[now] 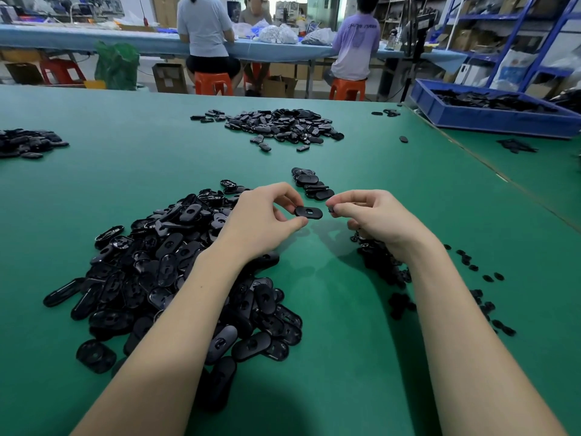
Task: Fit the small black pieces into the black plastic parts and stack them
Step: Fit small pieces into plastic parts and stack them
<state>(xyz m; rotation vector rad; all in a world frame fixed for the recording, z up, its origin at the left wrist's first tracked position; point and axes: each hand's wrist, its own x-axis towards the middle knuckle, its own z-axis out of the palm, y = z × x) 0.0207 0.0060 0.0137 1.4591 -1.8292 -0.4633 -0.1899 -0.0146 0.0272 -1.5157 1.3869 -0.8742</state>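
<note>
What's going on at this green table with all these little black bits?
A person is putting small parts together by hand. The left hand pinches an oval black plastic part above the green table, and the right hand holds a small black piece right beside it, not yet fitted in. A big pile of oval parts lies under the left arm, small pieces are scattered by the right arm, and a short stack sits just beyond the hands.

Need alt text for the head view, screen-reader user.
Above a green table, the left hand pinches an oval black plastic part while the right hand holds a small black piece beside it. A large pile of black oval parts lies left, a short stack of parts just beyond the hands.
</note>
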